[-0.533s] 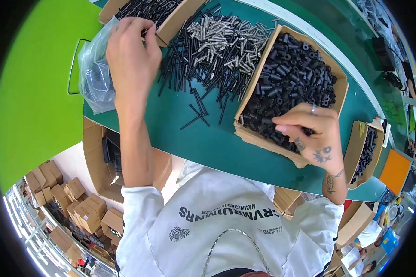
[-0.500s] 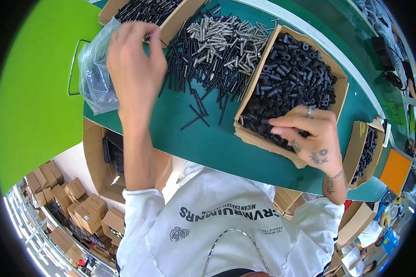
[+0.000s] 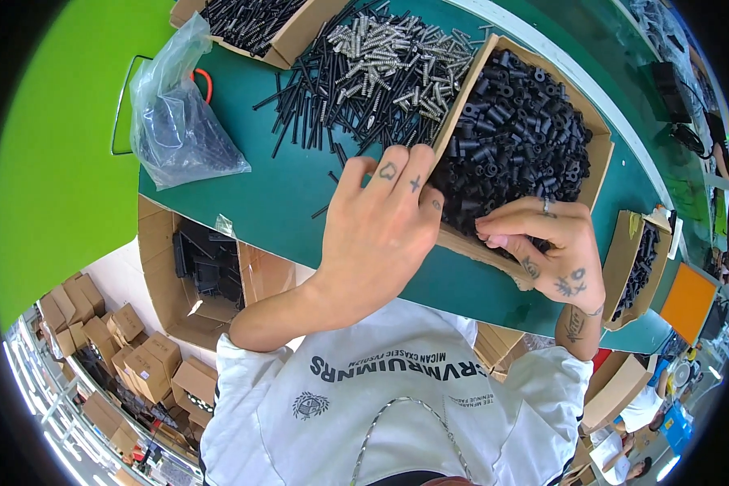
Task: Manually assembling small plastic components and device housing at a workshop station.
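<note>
A: What lies nearest us?

B: Our white shirt (image 3: 364, 364), then an open carton (image 3: 160, 267) below the edge of the green tabletop (image 3: 283, 219).

A: And our hands?

B: Our right hand (image 3: 555, 243) is over the near side of the cardboard box (image 3: 599, 174), thumb and index fingers pinched together. Our left hand (image 3: 385, 223) bends its fingers at the near left corner. We cannot tell whether either grips a part.

A: What blocks our view?

B: Both hands hide some black fittings (image 3: 518, 121), which fill that box; the left also covers some loose black rods (image 3: 296, 121).

A: Textures?

B: The fittings look smooth and tubular, some with ringed ends. Beyond them, slim straight rods lie under shiny, ribbed silver pieces (image 3: 373, 49). Left of these slumps a crinkled, translucent plastic bag (image 3: 174, 121); farthest, we see another carton (image 3: 296, 36) of dark rods.
</note>
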Demonstrator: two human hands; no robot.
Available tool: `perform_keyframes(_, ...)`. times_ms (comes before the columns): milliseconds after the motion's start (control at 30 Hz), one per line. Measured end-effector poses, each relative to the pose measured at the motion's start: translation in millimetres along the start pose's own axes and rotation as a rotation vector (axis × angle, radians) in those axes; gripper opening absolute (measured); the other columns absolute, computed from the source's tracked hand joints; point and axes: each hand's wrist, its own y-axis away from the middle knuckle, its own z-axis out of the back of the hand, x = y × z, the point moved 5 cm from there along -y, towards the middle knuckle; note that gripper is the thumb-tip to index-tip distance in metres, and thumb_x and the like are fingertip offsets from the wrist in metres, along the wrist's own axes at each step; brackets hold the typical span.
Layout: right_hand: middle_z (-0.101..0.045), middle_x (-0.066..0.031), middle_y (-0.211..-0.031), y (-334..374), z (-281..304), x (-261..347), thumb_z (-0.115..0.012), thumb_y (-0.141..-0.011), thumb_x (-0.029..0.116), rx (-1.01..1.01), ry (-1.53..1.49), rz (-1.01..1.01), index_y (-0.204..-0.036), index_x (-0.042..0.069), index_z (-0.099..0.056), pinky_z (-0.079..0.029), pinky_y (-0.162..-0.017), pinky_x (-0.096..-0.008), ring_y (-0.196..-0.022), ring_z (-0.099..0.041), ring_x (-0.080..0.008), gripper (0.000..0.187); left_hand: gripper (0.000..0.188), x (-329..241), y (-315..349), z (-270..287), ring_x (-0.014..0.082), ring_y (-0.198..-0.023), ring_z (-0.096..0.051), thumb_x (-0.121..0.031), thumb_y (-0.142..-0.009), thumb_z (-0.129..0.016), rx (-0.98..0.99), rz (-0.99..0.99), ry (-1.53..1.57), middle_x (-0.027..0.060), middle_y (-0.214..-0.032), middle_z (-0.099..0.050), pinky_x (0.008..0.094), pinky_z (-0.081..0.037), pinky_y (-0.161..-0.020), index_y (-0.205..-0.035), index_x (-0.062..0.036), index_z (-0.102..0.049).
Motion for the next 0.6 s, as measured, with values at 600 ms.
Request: perform_keyframes(600,-0.072,-0.0139,-0.085,23,-30,-9,-0.085,-0.069,-0.004,-0.325,-0.445,0.006,-0.087,-0.001,-0.074,-0.055,-0.065,-0.0253,-0.074,-0.07,-0.0174,0.022,0.018,-4,41,-14,0.0194,-0.08,-0.068,0.011,-0.076,-0.076,-0.139,0.372,1.358,0.0136,-0.089,-0.07,0.0276,-0.056,-0.071,-0.093,0.0052,-0.069)
